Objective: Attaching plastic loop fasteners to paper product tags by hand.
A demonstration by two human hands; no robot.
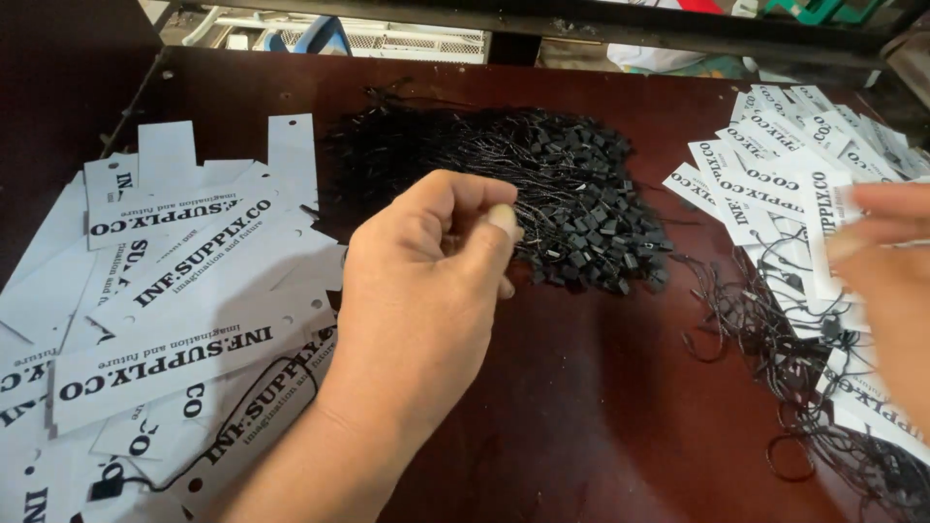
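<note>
My left hand reaches in from the lower left, forearm angled up and to the right, back of the hand facing me. Its fingers are curled inward, thumb pressed against the fingertips in a pinch. My right hand enters at the right edge, blurred, fingers extended leftward.

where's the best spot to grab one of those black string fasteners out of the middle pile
Probably by a loose cord end at the near left edge of the black fastener pile, coming in from the left, where the left hand already pinches with thumb and fingertips. There the thin cords fan out singly; the small square locks crowd the pile's right side, where strands look tangled. The right hand is on a white tag.
</note>
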